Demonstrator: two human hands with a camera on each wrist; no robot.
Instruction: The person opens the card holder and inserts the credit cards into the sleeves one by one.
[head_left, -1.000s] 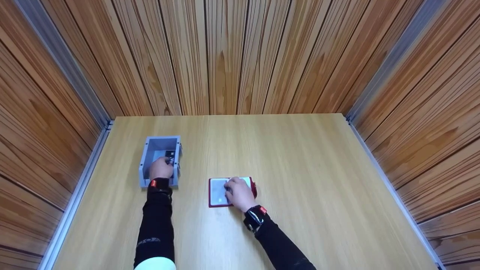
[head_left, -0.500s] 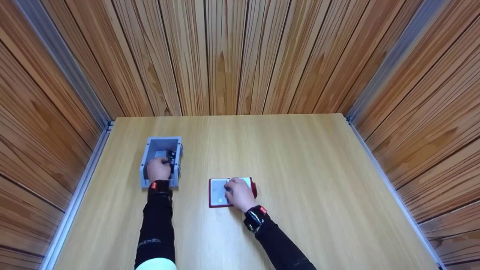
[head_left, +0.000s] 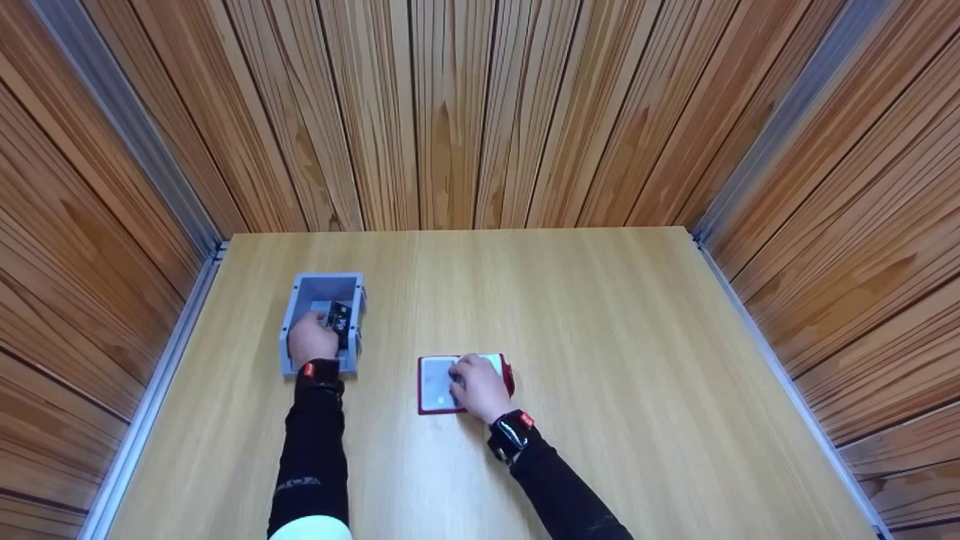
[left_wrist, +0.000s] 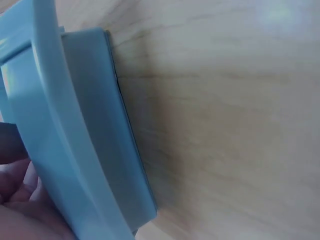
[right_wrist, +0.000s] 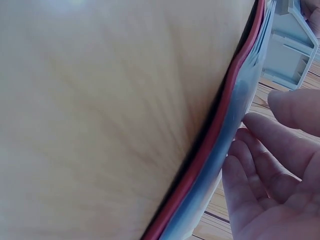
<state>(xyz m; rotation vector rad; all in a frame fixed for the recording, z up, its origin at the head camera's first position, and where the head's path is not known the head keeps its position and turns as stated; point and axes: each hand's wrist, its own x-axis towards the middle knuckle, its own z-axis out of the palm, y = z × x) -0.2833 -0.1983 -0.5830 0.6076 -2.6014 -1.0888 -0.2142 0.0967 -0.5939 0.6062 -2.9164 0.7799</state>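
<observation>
In the head view my left hand (head_left: pixel 313 337) reaches into a blue-grey plastic bin (head_left: pixel 328 277). Beside its fingers, at the bin's right wall, is a dark flat card-like piece (head_left: pixel 340 321) with small pale marks. The bin wall (left_wrist: pixel 75 125) hides most of that hand in the left wrist view, so its hold on the piece is unclear. My right hand (head_left: pixel 480 386) rests on a red-edged booklet (head_left: pixel 437 384) with clear pocket pages. In the right wrist view, its fingertips (right_wrist: pixel 245 119) touch the clear pages (right_wrist: pixel 212 150), and the thumb stands apart from them.
The booklet lies on a light wooden table (head_left: pixel 600 337), to the right of the bin. Wood-plank walls (head_left: pixel 450 112) with metal corner rails (head_left: pixel 780 120) enclose the table at the back and both sides.
My left hand has shifted slightly left inside the bin, and more of the dark card-like piece shows beside it. My right hand and the booklet have stayed in place.
</observation>
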